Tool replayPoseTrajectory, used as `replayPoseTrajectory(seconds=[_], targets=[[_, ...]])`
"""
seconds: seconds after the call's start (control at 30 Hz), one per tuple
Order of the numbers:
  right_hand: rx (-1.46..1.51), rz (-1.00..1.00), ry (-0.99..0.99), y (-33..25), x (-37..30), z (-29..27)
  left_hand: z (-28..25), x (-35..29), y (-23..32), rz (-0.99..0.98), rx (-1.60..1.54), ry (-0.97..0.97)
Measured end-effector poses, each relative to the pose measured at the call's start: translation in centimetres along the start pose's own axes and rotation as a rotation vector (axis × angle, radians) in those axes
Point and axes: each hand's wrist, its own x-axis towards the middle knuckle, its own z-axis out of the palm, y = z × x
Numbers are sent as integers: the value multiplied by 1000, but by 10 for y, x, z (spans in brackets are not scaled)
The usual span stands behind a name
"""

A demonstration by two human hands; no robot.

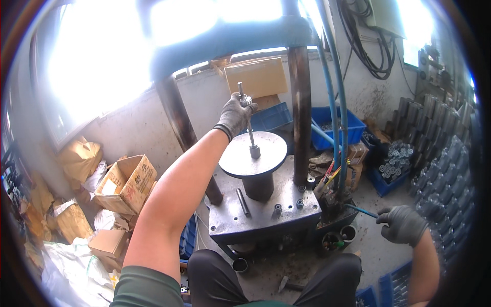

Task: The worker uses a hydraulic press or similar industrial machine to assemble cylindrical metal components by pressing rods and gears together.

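Note:
My left hand [235,116], in a grey glove, reaches over the press and is closed round a small round metal part [246,99] on an upright steel rod [251,137]. The fingers partly cover that part. Below, the rod's thicker foot [254,151] stands on a round steel plate [273,156], which rests on a dark cylinder [258,187]. Low on the right, my right hand [404,225], gloved too, grips the end of a thin blue lever [361,210] coming out of the press's side. A loose steel pin [243,202] lies on the press table [230,222].
Two dark columns [299,117] carry the blue crossbeam [230,43]. A blue bin [353,123] and a crate of round metal parts [394,163] stand right, beside stacked metal cylinders [445,179]. Cardboard boxes [126,184] lie left. A hammer [284,284] is on the floor.

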Motion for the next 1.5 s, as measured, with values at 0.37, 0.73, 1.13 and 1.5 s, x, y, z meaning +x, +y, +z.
replayPoseTrajectory(seconds=[0.37, 0.73, 1.13, 1.5], targets=[[-84, 2, -208, -7, -3, -8, -3, 2, -10, 10, 68, -86], [-10, -58, -78, 6, 1, 4, 19, -9, -42, -6, 62, -49], [165, 27, 6, -26, 3, -11, -6, -31, -30, 255, 359, 34], [811, -393, 284, -130, 40, 51, 34, -256, -52, 315, -887, 259]])
